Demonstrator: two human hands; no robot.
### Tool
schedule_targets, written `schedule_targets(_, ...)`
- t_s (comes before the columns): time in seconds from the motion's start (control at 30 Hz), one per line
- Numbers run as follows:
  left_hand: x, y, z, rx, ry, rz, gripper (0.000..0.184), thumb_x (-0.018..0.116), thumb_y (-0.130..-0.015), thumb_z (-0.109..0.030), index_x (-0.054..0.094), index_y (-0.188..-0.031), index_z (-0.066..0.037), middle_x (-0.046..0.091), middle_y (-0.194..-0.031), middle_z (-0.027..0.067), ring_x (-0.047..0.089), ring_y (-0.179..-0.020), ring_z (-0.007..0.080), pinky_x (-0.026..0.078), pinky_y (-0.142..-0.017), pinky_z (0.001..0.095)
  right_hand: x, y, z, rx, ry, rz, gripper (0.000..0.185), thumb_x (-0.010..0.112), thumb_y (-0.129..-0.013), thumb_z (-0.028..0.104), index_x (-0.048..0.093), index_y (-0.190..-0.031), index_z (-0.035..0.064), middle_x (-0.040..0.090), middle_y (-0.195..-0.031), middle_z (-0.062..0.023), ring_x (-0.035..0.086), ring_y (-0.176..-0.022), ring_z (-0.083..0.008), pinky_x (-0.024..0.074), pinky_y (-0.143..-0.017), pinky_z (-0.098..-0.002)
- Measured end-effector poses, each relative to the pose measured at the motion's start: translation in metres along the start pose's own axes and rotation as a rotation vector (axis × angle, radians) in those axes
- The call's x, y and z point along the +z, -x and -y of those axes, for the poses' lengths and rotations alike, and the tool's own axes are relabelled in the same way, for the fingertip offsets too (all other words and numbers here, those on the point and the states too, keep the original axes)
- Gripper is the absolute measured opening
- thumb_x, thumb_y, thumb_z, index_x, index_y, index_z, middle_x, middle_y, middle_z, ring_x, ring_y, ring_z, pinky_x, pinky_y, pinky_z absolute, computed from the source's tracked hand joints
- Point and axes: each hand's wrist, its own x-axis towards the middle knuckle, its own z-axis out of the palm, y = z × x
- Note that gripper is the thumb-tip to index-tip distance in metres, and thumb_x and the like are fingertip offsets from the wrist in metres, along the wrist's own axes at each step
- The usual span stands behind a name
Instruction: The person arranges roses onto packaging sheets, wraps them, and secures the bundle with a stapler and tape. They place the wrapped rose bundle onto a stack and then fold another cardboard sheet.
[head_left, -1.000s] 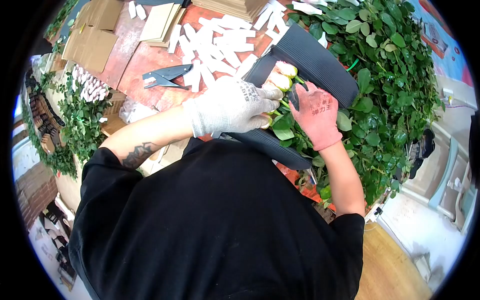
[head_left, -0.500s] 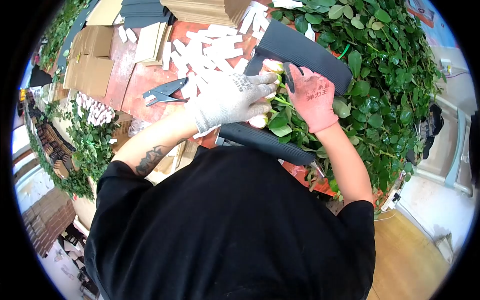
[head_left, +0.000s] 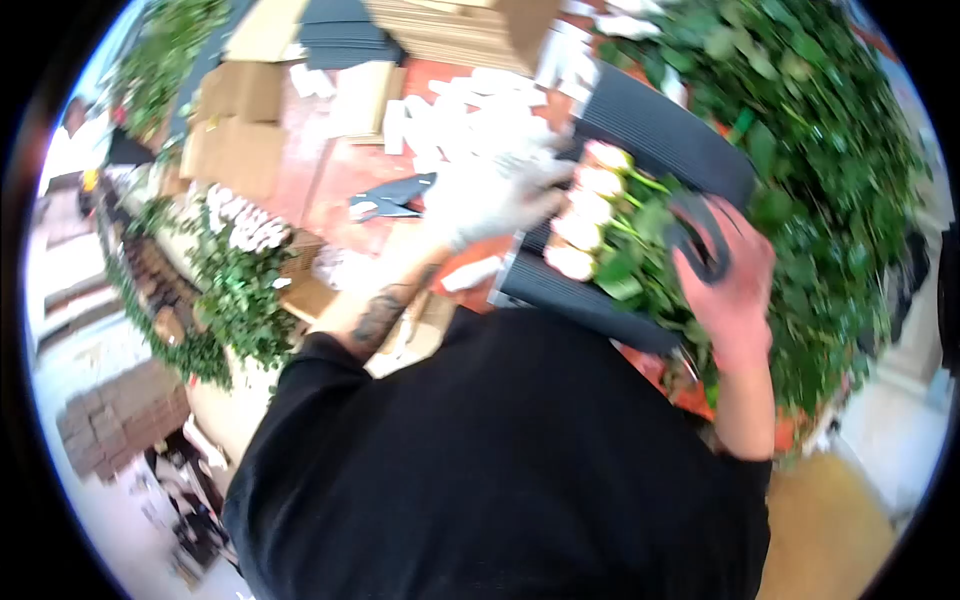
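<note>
A row of several pale pink roses (head_left: 590, 210) lies on black corrugated wrap (head_left: 665, 125), stems pointing right. At the left edge of the blooms is my left hand (head_left: 505, 192), in a white glove, its fingers spread and blurred; nothing shows in it. My right hand (head_left: 725, 255), in a pink glove with dark fingertips, hovers over the leafy stems to the right of the blooms. Its thumb and index finger curve apart, and no held object shows between them.
Black-handled pliers (head_left: 392, 197) and many white paper strips (head_left: 470, 115) lie on the red table (head_left: 345, 175). Cardboard sheets (head_left: 445, 35) are stacked at the back. Leafy stems (head_left: 820, 200) are piled on the right, and a cardboard box (head_left: 235, 130) is at the left.
My right hand has moved right, away from the blooms, and its fingers have parted. My left hand has drawn off the roses, uncovering the row. The whole view has shifted.
</note>
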Motion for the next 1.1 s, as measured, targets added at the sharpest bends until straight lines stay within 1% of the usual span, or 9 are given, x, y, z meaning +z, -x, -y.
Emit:
schedule_targets(0.2, -0.046, 0.033, 0.115, -0.502, -0.233, -0.462, 0.038, 0.071, -0.077, -0.025, 0.064, -0.108, -0.005, 0.062, -0.11, 0.0162, 0.06, -0.101, 0.0319, 0.047, -0.088, 0.038, -0.014, 0.052, -0.001, 0.147, -0.28, 0.006, 0.056, 0.073, -0.066, 0.006, 0.056, -0.119, 0.0041, 0.055, -0.123, -0.0127, 0.053, -0.111, -0.0309, 0.0474, -0.09, -0.0406)
schedule_targets(0.27, -0.072, 0.047, 0.177, -1.031, -0.538, -0.258, 0.077, 0.075, -0.065, -0.045, 0.052, -0.123, 0.001, 0.051, -0.126, 0.025, 0.055, -0.113, 0.034, 0.045, -0.095, 0.0356, -0.012, 0.056, 0.003, 0.215, -0.514, 0.003, 0.059, 0.071, -0.065, 0.001, 0.053, -0.121, 0.0035, 0.05, -0.125, -0.0143, 0.049, -0.115, -0.0307, 0.0515, -0.088, -0.0378)
schedule_targets(0.43, -0.088, 0.073, 0.213, -1.173, -0.349, 0.004, 0.125, 0.076, -0.061, -0.048, 0.001, -0.143, 0.01, 0.045, -0.132, 0.0295, 0.052, -0.118, 0.0359, 0.043, -0.097, 0.0339, -0.003, 0.055, 0.005, 0.181, -0.511, 0.063, 0.061, 0.071, -0.065, -0.004, 0.05, -0.122, 0.0022, 0.044, -0.128, -0.0149, 0.046, -0.118, -0.0278, 0.0551, -0.087, -0.0377)
schedule_targets(0.63, -0.101, 0.092, 0.207, -0.961, -0.628, -0.259, 0.094, 0.073, -0.066, -0.047, 0.035, -0.139, 0.001, 0.062, -0.11, 0.0229, 0.061, -0.101, 0.033, 0.047, -0.088, 0.0384, -0.004, 0.042, 0.015, 0.27, -0.846, 0.087, 0.054, 0.069, -0.069, 0.0, 0.051, -0.12, -0.003, 0.05, -0.122, -0.0167, 0.053, -0.112, -0.0271, 0.0525, -0.089, -0.0376)
schedule_targets(0.73, -0.126, 0.081, 0.153, -0.807, 0.209, -0.429, 0.061, 0.068, -0.082, -0.017, 0.043, -0.135, -0.002, 0.06, -0.117, 0.0135, 0.059, -0.1, 0.0146, 0.047, -0.08, 0.0269, -0.015, 0.034, 0.035, 0.489, -0.8, 0.107, 0.051, 0.069, -0.066, 0.006, 0.055, -0.114, -0.005, 0.058, -0.115, -0.0152, 0.059, -0.104, -0.0256, 0.0464, -0.092, -0.036)
schedule_targets(0.8, -0.129, 0.058, 0.074, -0.658, 0.709, -0.538, 0.048, 0.054, -0.091, -0.01, 0.037, -0.133, 0.008, 0.056, -0.12, 0.0189, 0.061, -0.103, 0.0269, 0.05, -0.086, 0.03, -0.01, 0.018, 0.042, 0.486, -1.077, 0.258, 0.053, 0.069, -0.066, 0.012, 0.055, -0.114, -0.005, 0.063, -0.11, -0.0141, 0.061, -0.097, -0.0255, 0.0442, -0.092, -0.0352)
schedule_targets(0.9, -0.088, 0.044, -0.03, -0.335, 1.413, -0.22, 0.059, 0.056, -0.091, -0.035, 0.042, -0.133, 0.005, 0.056, -0.122, 0.0161, 0.06, -0.101, 0.0218, 0.049, -0.084, 0.031, 0.0, 0.003, 0.055, 0.567, -1.563, 0.358, 0.042, 0.064, -0.08, 0.013, 0.054, -0.117, -0.004, 0.064, -0.105, -0.0102, 0.063, -0.084, -0.0181, 0.0507, -0.07, -0.0265)
schedule_targets(1.0, -0.061, 0.047, -0.061, -0.262, 1.323, 0.032, 0.061, 0.058, -0.089, -0.039, 0.048, -0.13, 0.005, 0.06, -0.117, 0.0106, 0.059, -0.099, 0.017, 0.048, -0.084, 0.0305, 0.004, -0.011, 0.074, 0.857, -1.241, 0.225, 0.038, 0.062, -0.087, 0.033, 0.058, -0.103, -0.001, 0.058, -0.071, -0.0036, 0.054, -0.054, -0.0088, 0.0422, -0.048, -0.0217)
schedule_targets(1.1, -0.067, 0.032, -0.043, -0.557, 1.219, 0.155, 0.051, 0.058, -0.091, -0.035, 0.054, -0.123, 0.005, 0.063, -0.111, 0.0109, 0.06, -0.097, 0.0159, 0.048, -0.086, 0.0294, 0.003, -0.016, 0.031, 0.867, -1.301, 0.299, 0.025, 0.065, -0.085, 0.026, 0.058, -0.092, 0.0035, 0.056, -0.065, -0.0007, 0.051, -0.047, -0.0065, 0.0369, -0.04, -0.0189)
